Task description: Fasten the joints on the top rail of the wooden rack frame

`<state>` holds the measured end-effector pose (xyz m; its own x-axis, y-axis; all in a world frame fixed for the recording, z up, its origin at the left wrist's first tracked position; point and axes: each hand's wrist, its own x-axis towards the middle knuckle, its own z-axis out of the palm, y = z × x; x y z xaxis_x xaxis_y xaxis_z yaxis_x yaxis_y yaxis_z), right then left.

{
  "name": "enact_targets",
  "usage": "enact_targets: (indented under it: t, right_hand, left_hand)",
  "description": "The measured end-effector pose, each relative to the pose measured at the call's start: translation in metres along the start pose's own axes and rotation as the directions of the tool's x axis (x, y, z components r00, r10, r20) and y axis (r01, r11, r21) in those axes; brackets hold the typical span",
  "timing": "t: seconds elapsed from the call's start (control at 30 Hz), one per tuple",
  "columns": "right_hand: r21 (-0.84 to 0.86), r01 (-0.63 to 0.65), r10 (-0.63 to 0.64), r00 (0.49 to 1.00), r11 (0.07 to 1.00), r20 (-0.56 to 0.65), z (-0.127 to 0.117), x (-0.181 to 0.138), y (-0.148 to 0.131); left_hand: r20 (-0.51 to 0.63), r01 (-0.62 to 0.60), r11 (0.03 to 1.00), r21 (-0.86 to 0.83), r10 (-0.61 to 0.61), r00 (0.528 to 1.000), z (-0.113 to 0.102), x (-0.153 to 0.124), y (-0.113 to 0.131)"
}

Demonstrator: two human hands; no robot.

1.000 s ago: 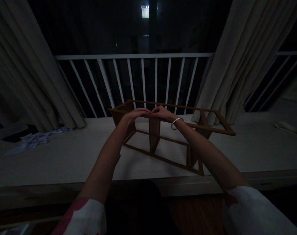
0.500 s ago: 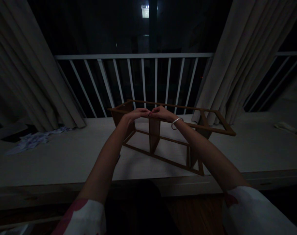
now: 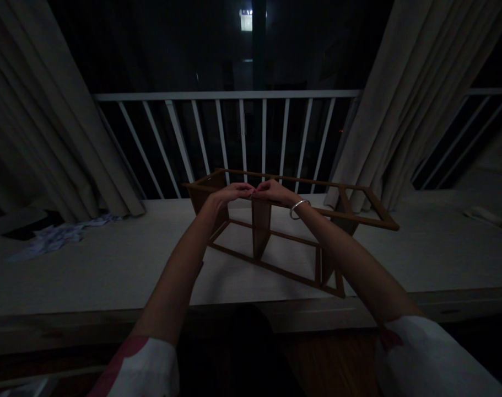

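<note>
A brown wooden shelf frame lies on its side across the pale window ledge. My left hand and my right hand meet at its upper front rail, above the middle shelf board. Both sets of fingers are pinched close together at one spot on the rail. Whatever is between the fingertips is too small and dark to make out. A silver bangle circles my right wrist.
Behind the frame stands a white railing before a dark window. Curtains hang at the left and right. A crumpled patterned cloth lies on the ledge at the left.
</note>
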<state>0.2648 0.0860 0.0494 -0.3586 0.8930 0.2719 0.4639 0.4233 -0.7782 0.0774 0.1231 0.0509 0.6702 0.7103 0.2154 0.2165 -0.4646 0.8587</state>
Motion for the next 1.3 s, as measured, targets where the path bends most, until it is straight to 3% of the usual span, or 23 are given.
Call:
enact_targets:
  t: [0.53,1.3]
  right_hand:
    - [0.021,0.068,-0.069,0.998,0.997,0.015,0.001,0.009,0.011]
    - [0.045,0.025,-0.026,1.0,0.999,0.014,0.001,0.009,0.013]
  left_hand:
    - [-0.012,-0.014,1.0,-0.01,0.014,1.0,-0.003,0.001,-0.007]
    - [0.027,-0.03,1.0,0.002,0.03,0.999,-0.004,0.003,-0.01]
